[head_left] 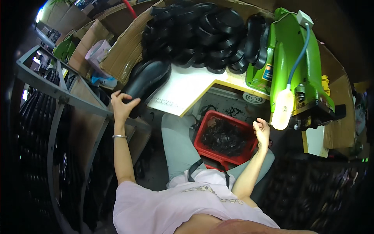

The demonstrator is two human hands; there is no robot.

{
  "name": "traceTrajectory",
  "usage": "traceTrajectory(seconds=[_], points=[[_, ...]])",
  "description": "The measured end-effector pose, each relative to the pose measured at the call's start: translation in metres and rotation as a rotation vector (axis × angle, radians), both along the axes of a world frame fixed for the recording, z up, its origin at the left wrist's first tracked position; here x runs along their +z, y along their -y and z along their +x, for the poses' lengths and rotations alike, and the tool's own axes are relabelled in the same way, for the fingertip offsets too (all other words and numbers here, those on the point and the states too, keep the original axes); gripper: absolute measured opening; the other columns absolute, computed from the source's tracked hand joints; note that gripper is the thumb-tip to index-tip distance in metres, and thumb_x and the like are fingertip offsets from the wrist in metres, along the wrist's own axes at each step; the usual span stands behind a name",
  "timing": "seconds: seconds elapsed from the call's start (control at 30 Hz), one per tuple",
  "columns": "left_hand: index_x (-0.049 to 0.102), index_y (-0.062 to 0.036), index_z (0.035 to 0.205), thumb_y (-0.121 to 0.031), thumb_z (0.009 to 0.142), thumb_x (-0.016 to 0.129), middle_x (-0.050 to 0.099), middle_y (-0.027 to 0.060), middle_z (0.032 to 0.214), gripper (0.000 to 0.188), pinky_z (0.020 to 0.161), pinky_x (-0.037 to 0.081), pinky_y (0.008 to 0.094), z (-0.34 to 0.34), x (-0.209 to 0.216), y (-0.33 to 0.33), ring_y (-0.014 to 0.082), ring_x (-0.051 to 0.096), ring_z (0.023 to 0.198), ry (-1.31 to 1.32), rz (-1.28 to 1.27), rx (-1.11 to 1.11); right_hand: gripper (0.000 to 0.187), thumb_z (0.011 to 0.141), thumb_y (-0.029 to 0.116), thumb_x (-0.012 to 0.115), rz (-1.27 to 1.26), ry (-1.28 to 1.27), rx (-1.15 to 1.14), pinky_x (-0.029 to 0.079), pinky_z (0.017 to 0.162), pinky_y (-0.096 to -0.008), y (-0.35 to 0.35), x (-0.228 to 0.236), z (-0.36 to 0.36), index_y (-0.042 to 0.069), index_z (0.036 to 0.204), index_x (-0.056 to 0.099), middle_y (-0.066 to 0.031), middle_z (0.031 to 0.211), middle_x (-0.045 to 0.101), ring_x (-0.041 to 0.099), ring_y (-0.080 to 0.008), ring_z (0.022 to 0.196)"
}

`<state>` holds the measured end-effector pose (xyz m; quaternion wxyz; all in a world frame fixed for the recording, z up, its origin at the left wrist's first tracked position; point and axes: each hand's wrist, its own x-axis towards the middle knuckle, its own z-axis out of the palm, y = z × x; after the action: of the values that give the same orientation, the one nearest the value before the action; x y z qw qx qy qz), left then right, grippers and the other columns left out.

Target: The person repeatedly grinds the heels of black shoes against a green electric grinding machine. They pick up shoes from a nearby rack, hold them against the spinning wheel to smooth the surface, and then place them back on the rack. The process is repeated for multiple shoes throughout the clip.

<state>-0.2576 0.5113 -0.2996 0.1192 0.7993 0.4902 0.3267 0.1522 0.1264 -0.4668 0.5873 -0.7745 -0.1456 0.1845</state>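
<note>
My left hand (122,104) grips the near end of a black shoe sole (150,80), thumb on one side and fingers on the other. This sole lies at the left end of the white worktable (187,84), over more black soles partly hidden beneath it. My right hand (262,132) is raised beside the right rim of a red bin (198,142), below the green machine's lamp. Its fingers are curled in; whether anything small is between them is hidden. Dark trimmings (224,136) lie in the bin between my knees.
A large heap of black soles (198,33) covers the back of the table. At right stands a green machine (298,66) with a lit lamp (283,111) on a blue cable. A grey metal rack (58,93) is close at left. Cardboard (126,50) walls the table's back.
</note>
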Motion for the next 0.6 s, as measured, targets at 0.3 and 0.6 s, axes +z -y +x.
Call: traceTrajectory(seconds=[0.3, 0.6], points=[[0.046, -0.0050, 0.060, -0.010, 0.059, 0.084, 0.060, 0.0157, 0.107, 0.038, 0.093, 0.039, 0.0336, 0.018, 0.077, 0.089, 0.0255, 0.055, 0.106, 0.398, -0.419, -0.344, 0.102, 0.071, 0.020, 0.085, 0.678, -0.481, 0.491, 0.050, 0.095, -0.0363, -0.024, 0.049, -0.108, 0.010, 0.151, 0.022, -0.0174, 0.138, 0.046, 0.056, -0.0271, 0.116], [0.058, -0.0004, 0.087, -0.011, 0.072, 0.075, 0.058, 0.0185, 0.119, 0.025, 0.067, 0.054, 0.0287, 0.165, -0.053, 0.251, 0.0192, 0.061, 0.092, 0.693, -1.210, -0.741, 0.098, 0.071, 0.026, 0.085, 1.011, -0.134, -0.071, 0.054, 0.086, -0.0474, 0.061, 0.081, -0.053, 0.021, 0.148, 0.024, -0.0060, 0.112, 0.055, 0.060, -0.0229, 0.097]])
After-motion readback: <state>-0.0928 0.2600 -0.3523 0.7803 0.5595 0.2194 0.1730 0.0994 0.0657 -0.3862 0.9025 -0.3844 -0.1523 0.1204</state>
